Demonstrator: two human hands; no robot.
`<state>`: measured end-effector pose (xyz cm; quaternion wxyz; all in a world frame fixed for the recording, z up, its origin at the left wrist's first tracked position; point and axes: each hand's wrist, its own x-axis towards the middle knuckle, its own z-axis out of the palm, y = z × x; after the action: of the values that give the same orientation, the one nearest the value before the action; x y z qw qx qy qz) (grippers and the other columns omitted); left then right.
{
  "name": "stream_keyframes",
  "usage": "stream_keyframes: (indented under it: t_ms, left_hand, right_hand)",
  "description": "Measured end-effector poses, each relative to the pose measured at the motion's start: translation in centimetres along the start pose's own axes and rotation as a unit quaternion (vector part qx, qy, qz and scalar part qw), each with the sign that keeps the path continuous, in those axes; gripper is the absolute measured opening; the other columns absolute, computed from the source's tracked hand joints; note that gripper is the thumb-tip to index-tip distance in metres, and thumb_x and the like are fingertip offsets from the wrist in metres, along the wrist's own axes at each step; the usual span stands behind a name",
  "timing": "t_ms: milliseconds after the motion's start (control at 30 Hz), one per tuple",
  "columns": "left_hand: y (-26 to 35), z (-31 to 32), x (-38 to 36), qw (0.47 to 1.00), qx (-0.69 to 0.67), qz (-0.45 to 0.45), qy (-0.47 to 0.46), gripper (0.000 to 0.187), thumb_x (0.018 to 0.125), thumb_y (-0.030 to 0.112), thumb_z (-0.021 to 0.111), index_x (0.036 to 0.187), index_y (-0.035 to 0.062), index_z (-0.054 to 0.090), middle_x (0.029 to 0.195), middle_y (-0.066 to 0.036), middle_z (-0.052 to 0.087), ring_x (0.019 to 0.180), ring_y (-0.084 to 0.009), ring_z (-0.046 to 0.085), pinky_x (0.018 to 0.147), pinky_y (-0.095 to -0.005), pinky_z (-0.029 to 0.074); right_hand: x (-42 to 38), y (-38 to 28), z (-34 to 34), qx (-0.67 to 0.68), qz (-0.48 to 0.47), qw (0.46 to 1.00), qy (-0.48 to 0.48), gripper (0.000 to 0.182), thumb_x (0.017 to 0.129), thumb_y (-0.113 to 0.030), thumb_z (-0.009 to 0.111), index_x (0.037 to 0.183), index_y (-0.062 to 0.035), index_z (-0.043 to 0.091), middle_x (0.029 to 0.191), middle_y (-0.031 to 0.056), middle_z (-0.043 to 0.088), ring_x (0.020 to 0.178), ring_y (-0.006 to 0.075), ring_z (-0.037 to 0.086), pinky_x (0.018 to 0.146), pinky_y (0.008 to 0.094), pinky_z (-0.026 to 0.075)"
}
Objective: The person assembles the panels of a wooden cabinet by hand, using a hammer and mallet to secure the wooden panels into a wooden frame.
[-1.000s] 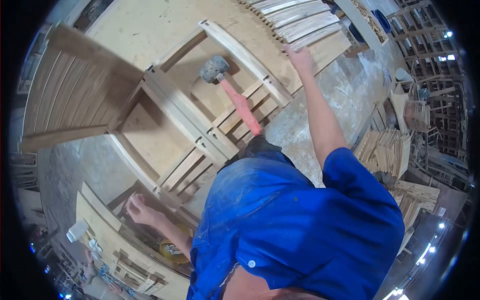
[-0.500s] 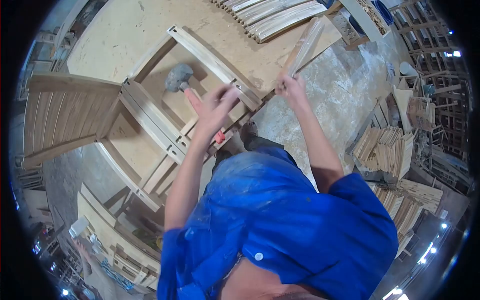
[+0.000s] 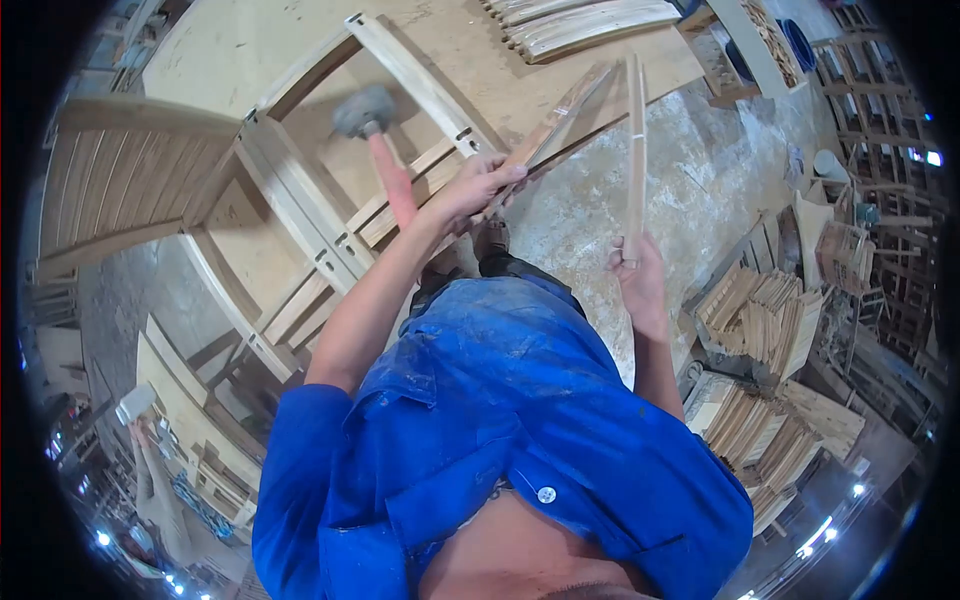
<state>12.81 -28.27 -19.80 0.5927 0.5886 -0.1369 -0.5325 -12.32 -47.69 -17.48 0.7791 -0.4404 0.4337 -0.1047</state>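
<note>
My left hand is closed around the lower end of some thin wooden slats, which point up and to the right over the table edge. Apart from it, my right hand grips one wooden slat near its bottom end and holds it nearly upright above the floor. Beside my left forearm lies a mallet with a dark head and a red handle. It rests across an assembled wooden frame with slotted holes in its rails.
A slatted wooden panel stands at the left, joined to the frame. Curved slats lie on the table at the back. Stacked wood pieces stand on the floor at right. Another person's arm shows at lower left.
My left hand has moved right from over the mallet handle and taken hold of slats that were in my right hand. My right hand has moved right and down with one slat, now separate.
</note>
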Motion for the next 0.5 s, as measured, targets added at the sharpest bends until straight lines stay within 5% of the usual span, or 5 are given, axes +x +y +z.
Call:
stream_keyframes:
  t_ms: [67, 200, 300, 433, 500]
  left_hand:
    - [0.7, -1.0, -3.5, 0.993, -0.117, -0.028, 0.002, 0.042, 0.101, 0.034, 0.053, 0.124, -0.0001, 0.060, 0.070, -0.004, 0.062, 0.059, -0.0110, 0.060, 0.048, -0.0233, 0.046]
    - [4.8, -1.6, -11.3, 0.964, -0.262, -0.020, 0.024, 0.050, 0.103, 0.033, 0.047, 0.142, 0.0011, 0.047, 0.077, -0.009, 0.063, 0.063, -0.0141, 0.061, 0.049, -0.0238, 0.046]
    - [5.5, -3.4, -12.8, 0.920, -0.350, 0.169, -0.050, 0.062, 0.100, 0.039, 0.049, 0.146, -0.0011, 0.040, 0.085, -0.016, 0.064, 0.068, -0.0185, 0.062, 0.055, -0.0265, 0.049]
    - [9.9, -4.1, -12.2, 0.885, -0.407, 0.223, 0.041, 0.060, 0.094, 0.028, 0.058, 0.143, -0.0040, 0.044, 0.088, -0.018, 0.065, 0.069, -0.0195, 0.062, 0.062, -0.0277, 0.051]
    - [8.6, -7.9, -8.7, 0.950, -0.214, 0.227, -0.026, 0.058, 0.085, 0.017, 0.063, 0.137, -0.0057, 0.051, 0.091, -0.016, 0.066, 0.072, -0.0170, 0.062, 0.068, -0.0273, 0.051]
  right_hand:
    - [0.8, 0.1, -0.9, 0.145, 0.030, 0.989, 0.023, 0.026, 0.101, -0.028, 0.055, 0.113, -0.0052, 0.053, 0.080, 0.0082, 0.059, 0.065, 0.0185, 0.060, 0.061, 0.0335, 0.051]
    - [2.1, 0.4, -1.1, 0.183, 0.062, 0.981, 0.027, 0.033, 0.102, -0.035, 0.052, 0.111, -0.0038, 0.055, 0.082, 0.0093, 0.059, 0.067, 0.0189, 0.058, 0.063, 0.0340, 0.051]
    - [2.0, 0.1, 0.3, 0.220, 0.132, 0.964, 0.067, 0.035, 0.101, -0.035, 0.052, 0.113, -0.0025, 0.055, 0.083, 0.0092, 0.059, 0.071, 0.0188, 0.056, 0.068, 0.0346, 0.050]
    - [2.2, -0.4, 1.2, 0.282, 0.080, 0.945, -0.147, 0.036, 0.100, -0.030, 0.055, 0.120, -0.0006, 0.054, 0.088, 0.0104, 0.059, 0.077, 0.0203, 0.057, 0.075, 0.0373, 0.049]
    - [1.6, -1.2, 1.9, 0.234, 0.000, 0.955, -0.182, 0.038, 0.097, -0.028, 0.057, 0.121, 0.0003, 0.052, 0.092, 0.0116, 0.058, 0.085, 0.0226, 0.058, 0.079, 0.0384, 0.049]
